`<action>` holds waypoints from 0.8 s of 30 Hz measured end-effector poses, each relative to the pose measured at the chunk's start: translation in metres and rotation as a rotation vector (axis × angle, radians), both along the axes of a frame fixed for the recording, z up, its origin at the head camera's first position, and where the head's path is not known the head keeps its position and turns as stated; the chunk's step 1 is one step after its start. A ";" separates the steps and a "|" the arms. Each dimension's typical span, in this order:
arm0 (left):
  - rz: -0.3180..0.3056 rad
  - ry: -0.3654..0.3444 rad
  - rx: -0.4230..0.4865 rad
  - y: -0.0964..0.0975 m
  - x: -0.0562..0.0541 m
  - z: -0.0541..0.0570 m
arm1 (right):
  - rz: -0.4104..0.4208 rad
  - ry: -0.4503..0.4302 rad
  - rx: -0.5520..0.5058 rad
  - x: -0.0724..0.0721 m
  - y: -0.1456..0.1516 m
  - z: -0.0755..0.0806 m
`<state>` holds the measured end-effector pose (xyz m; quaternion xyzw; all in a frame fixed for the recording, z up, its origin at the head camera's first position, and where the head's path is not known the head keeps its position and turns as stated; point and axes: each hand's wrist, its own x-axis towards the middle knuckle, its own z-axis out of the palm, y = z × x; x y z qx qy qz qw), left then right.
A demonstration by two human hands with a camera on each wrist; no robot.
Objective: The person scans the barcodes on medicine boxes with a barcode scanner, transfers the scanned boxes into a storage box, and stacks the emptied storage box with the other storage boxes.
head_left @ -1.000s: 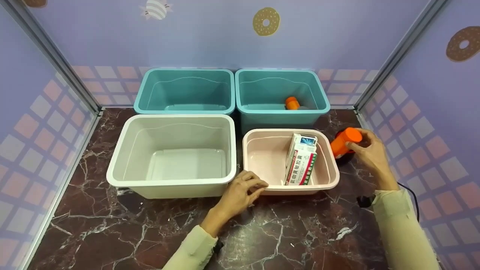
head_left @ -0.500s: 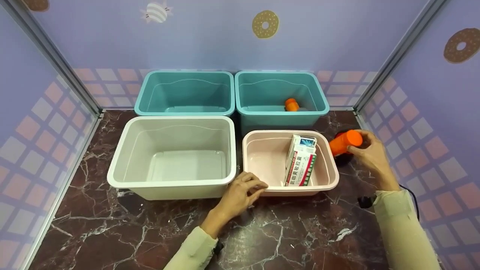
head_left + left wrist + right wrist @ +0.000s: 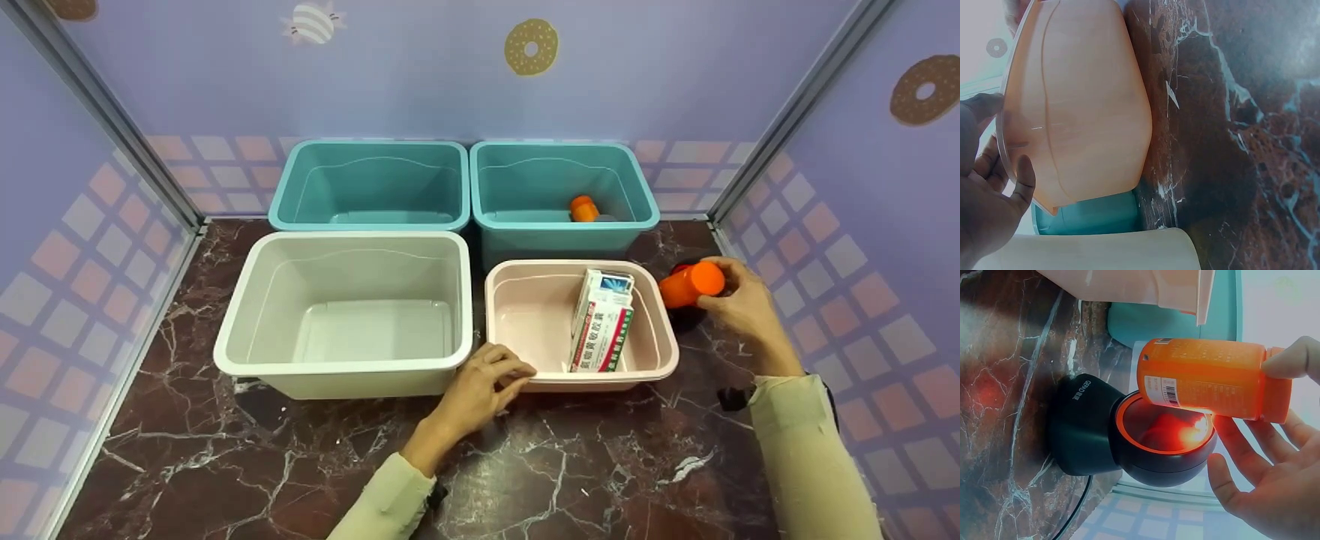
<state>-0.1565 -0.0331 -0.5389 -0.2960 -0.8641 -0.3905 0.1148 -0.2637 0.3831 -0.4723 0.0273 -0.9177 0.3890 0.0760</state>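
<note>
My right hand [image 3: 746, 304] pinches an orange bottle [image 3: 686, 286] by its cap end. In the right wrist view the bottle, with a barcode on its label [image 3: 1169, 392], is tilted over the round face of a black barcode scanner [image 3: 1086, 427] that glows red. My left hand [image 3: 480, 379] grips the near left corner of the pink bin [image 3: 525, 315], fingers over the rim and thumb outside, as the left wrist view shows. Inside that bin stand white medicine boxes [image 3: 602, 334], the front one with a green and red edge.
A white bin [image 3: 341, 367] stands left of the pink one. Behind are two teal bins, one at left [image 3: 367, 225] and one at right [image 3: 555, 238]; the right one holds another orange bottle [image 3: 583, 208]. A cable [image 3: 1074, 509] runs from the scanner. Patterned walls enclose the dark marbled table [image 3: 555, 465].
The orange bottle has tipped and turned slightly in my right hand over the scanner, its cap lower than before. My left hand stays on the pink bin's rim.
</note>
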 end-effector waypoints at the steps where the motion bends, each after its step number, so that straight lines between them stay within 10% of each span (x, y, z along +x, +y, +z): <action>1: 0.001 0.001 -0.001 0.000 0.000 0.000 | 0.006 -0.002 0.004 0.000 0.000 0.000; 24: 0.012 0.001 -0.016 0.000 0.001 0.001 | 0.017 0.018 -0.128 0.013 -0.023 0.034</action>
